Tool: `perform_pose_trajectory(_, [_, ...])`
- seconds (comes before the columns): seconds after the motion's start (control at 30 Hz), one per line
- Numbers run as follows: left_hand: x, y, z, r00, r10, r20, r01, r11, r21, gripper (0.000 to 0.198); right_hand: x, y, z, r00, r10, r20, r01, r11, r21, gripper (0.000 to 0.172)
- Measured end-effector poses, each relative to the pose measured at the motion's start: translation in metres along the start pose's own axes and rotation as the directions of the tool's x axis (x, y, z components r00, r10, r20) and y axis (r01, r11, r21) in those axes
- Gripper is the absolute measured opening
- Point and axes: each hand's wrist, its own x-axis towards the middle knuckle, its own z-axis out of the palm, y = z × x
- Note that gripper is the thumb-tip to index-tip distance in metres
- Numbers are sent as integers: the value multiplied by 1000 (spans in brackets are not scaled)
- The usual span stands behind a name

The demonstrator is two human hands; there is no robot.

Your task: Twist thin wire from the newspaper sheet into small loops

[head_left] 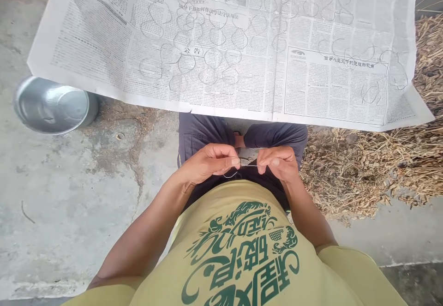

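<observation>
Close to my lap, my left hand (221, 159) pinches a thin metal wire (249, 165) between thumb and fingers. The wire runs straight across to my right hand (278, 162), whose thumb and fingers pinch its other side. A small curved piece of it hangs under my left hand. Beyond my knees, several wire pieces bent into double loops (178, 73) lie on a spread newspaper (256, 98). Towards its right side are less regular, more open wire pieces (372, 91).
A shiny metal pot (51, 105) sits on the concrete floor at the left, partly under the newspaper's corner. Dry straw (374, 172) is heaped at the right. A short curved strand (27, 212) lies on the floor at the lower left.
</observation>
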Motion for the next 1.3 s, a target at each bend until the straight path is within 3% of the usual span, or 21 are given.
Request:
perform_pose_trajectory(0.13, [-5, 1, 0, 998, 34, -55, -33, 999, 33, 37, -1, -1, 3, 986, 82, -147, -83, 997, 0, 25])
perform_pose_trajectory(0.27, [-11, 8, 6, 979, 123, -165, -92, 979, 183, 40, 3, 2, 10, 918, 222, -330, -219, 975, 47, 33])
perform_pose_trajectory(0.33, [-15, 11, 10, 967, 164, -197, -111, 961, 255, 40, 6, 4, 14, 894, 265, -361, -256, 964, 73, 36])
perform_pose_trajectory(0.63, [-21, 7, 1, 981, 129, -144, -83, 953, 291, 41, 4, 5, 15, 940, 269, -210, -240, 958, 156, 37])
perform_pose_trajectory(0.8, [-22, 10, -4, 992, 105, -70, -75, 938, 337, 41, 2, 8, 13, 948, 226, -223, -185, 964, 189, 33])
perform_pose_trajectory(0.97, [-24, 5, -4, 993, 86, -85, -58, 955, 289, 38, 1, 10, 14, 951, 182, -251, -123, 964, 234, 28])
perform_pose_trajectory(1.3, [-20, 6, -5, 989, 72, -132, -32, 959, 283, 42, 4, 11, 9, 959, 205, -194, -147, 950, 275, 46])
